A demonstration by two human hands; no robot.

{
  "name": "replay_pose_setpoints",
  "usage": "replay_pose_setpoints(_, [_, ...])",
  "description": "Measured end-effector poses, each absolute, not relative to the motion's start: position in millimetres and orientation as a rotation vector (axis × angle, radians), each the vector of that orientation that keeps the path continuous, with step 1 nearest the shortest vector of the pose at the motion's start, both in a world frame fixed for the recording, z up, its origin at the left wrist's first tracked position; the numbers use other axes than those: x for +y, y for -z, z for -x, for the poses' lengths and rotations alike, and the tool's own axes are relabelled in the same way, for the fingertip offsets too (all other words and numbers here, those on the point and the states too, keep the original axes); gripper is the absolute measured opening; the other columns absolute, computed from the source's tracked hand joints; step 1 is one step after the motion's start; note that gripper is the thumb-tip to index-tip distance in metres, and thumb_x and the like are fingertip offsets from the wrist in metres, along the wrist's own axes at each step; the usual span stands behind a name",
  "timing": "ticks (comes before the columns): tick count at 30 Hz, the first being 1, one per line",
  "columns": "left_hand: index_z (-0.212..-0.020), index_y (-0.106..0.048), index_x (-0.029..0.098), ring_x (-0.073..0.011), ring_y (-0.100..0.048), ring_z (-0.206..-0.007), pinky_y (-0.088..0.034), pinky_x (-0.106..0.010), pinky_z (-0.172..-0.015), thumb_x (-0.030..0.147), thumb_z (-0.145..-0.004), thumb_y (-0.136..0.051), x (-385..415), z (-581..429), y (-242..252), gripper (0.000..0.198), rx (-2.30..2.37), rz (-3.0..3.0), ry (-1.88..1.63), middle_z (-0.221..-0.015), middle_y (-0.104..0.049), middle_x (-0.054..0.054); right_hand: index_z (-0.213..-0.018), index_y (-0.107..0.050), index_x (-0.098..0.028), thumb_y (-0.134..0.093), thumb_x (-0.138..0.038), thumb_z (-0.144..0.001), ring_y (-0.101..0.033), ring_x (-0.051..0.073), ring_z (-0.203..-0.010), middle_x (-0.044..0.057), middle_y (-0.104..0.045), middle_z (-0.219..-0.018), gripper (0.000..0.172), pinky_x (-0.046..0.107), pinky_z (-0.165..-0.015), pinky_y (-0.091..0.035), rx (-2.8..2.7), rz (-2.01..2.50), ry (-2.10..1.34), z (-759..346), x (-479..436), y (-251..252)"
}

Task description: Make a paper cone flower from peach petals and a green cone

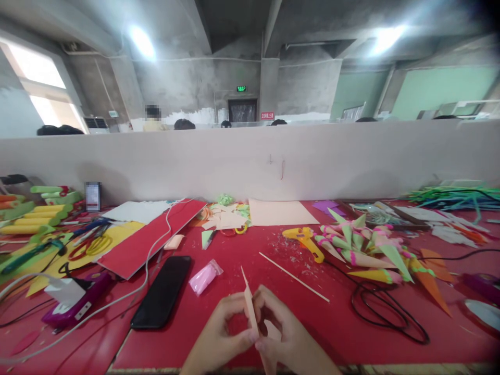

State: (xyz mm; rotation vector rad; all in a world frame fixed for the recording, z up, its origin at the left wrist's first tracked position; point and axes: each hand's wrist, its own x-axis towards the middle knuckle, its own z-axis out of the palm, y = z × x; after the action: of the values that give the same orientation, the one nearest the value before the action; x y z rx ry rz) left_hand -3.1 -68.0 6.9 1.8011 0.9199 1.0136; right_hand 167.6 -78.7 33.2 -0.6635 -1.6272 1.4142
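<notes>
Both my hands meet at the front of the red table, closed on one piece of peach paper (251, 307). My left hand (230, 325) pinches its left side between thumb and fingers. On the other side my right hand (283, 328) grips the same paper, thumbs close together at its lower part. The paper stands nearly edge-on, its pointed tip rising above my fingers; its full shape is partly hidden. Just beyond lie a thin wooden stick (294, 276) and a pink item in clear wrap (205, 277). A black phone (162, 292) rests left of my hands.
A yellow glue gun (304, 242) with a coiled black cord (390, 312) lies right, beside several paper cones (361, 245). Left are a red board (152, 239), scissors (91, 247), a purple power strip (78, 302) and a white cable. A white partition (219, 164) bounds the back.
</notes>
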Motion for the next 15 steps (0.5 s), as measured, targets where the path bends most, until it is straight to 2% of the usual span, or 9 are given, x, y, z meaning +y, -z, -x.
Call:
replay_pose_setpoints(2, [-0.094, -0.062, 0.018, -0.0225, -0.051, -0.096, -0.038, -0.034, -0.087, 0.045, -0.068, -0.06, -68.1, 2.4, -10.5, 0.037, 0.913, -1.803, -1.011, -0.105, -0.059, -0.01, -0.077, -0.043, -0.018, -0.059, -0.028, -0.07, -0.04, 0.012, -0.071, -0.001, -0.041, -0.079, 0.02, 0.024, -0.066, -0.034, -1.625, 0.671, -1.421, -166.9, -79.2, -33.2])
replay_pose_setpoints(6, [-0.083, -0.064, 0.018, -0.0221, -0.052, -0.094, -0.038, -0.033, -0.086, 0.048, -0.066, -0.06, -68.7, -0.9, -19.2, 0.035, 0.922, -1.808, -0.998, -0.098, -0.061, -0.009, -0.075, -0.042, -0.019, -0.068, -0.03, -0.059, -0.04, 0.012, -0.069, -0.002, -0.041, -0.076, 0.033, 0.023, -0.064, -0.034, -1.572, 0.668, -1.435, -164.7, -79.3, -31.9])
replay_pose_setpoints(11, [-0.083, -0.065, 0.017, -0.0226, -0.051, -0.095, -0.037, -0.033, -0.087, 0.05, -0.065, -0.061, -69.0, -1.9, -17.4, 0.038, 0.932, -1.795, -0.988, -0.101, -0.06, -0.009, -0.078, -0.044, -0.019, -0.061, -0.026, -0.066, -0.042, 0.013, -0.073, -0.001, -0.042, -0.079, 0.022, 0.024, -0.068, -0.035, -1.632, 0.713, -1.389, -168.2, -80.6, -29.4])
replay_pose_setpoints(15, [-0.083, -0.065, 0.017, -0.0231, -0.051, -0.095, -0.037, -0.033, -0.086, 0.05, -0.064, -0.062, -69.5, -2.3, -17.7, 0.039, 0.953, -1.81, -0.974, -0.101, -0.06, -0.01, -0.081, -0.045, -0.019, -0.06, -0.025, -0.067, -0.043, 0.013, -0.076, 0.0, -0.043, -0.082, 0.021, 0.025, -0.071, -0.036, -1.683, 0.715, -1.354, -172.6, -81.6, -29.2])
